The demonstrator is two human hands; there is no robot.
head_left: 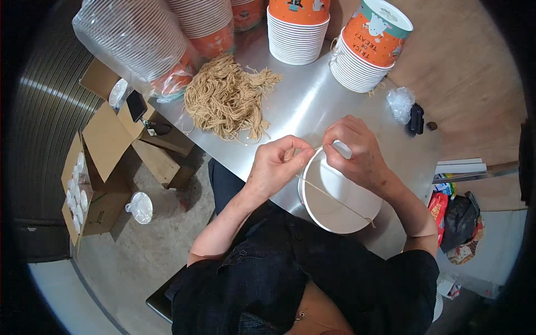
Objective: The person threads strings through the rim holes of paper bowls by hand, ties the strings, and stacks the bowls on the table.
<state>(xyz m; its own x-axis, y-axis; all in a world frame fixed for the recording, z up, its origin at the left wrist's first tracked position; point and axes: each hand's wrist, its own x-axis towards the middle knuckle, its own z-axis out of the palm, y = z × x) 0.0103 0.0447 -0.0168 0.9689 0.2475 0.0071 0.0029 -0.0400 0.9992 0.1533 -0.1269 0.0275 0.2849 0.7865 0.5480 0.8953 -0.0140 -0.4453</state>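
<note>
A white tub (pixel 352 192) is at the tabletop's (pixel 301 106) near edge, mouth up toward the person, its long axis running down to the tabletop; any tilt is hard to tell. A cord (pixel 334 196) crosses the mouth slantwise, knotted end at the near right. At the far rim, left hand (pixel 282 164) and right hand (pixel 357 153) both pinch cord narrowly. Beyond lie a cord pile (pixel 223 97) and two orange stacks (pixel 298 33) (pixel 368 50).

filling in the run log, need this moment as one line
white bucket: mouth facing camera, cord across it; left hand: pinching cord; right hand: pinching cord close by; tan cord bundle: on metal table
</note>
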